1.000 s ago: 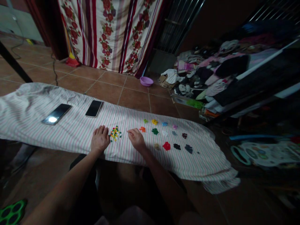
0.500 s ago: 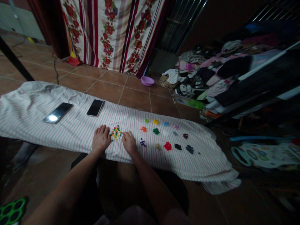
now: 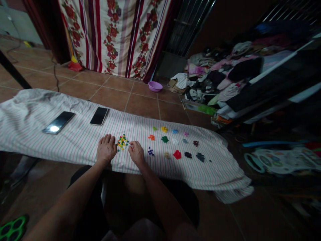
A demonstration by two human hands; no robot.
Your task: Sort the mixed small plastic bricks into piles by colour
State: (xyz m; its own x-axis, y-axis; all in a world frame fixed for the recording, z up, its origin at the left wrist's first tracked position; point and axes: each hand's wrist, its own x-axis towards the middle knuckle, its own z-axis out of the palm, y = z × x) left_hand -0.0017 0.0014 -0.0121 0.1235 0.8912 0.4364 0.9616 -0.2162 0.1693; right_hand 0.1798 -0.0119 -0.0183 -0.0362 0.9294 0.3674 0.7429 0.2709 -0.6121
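Observation:
My left hand (image 3: 106, 148) lies flat on the striped cloth, fingers stretched out, at the left edge of a mixed pile of small pieces (image 3: 122, 143). The pieces are yellow, green, white and red. My right hand (image 3: 136, 152) is at the pile's right edge, thumb and fingers pinched together. A tiny white piece (image 3: 129, 144) shows at its fingertips. To the right lie small one-colour heaps, among them an orange heap (image 3: 151, 137), a dark green heap (image 3: 165, 139), a purple heap (image 3: 150, 151), a white heap (image 3: 175, 141) and a red heap (image 3: 177, 154).
Two phones (image 3: 99, 116) lie on the striped cloth (image 3: 82, 140) at the left. One dark piece (image 3: 210, 160) sits apart past the grey heap. Beyond the cloth's far edge are a purple basin (image 3: 155, 86) and a pile of clothes (image 3: 213, 73) on the tiled floor.
The whole view has shifted slightly, so everything appears a little further left. My right hand has stayed by the pile with its fingers pinched; my left hand still rests flat.

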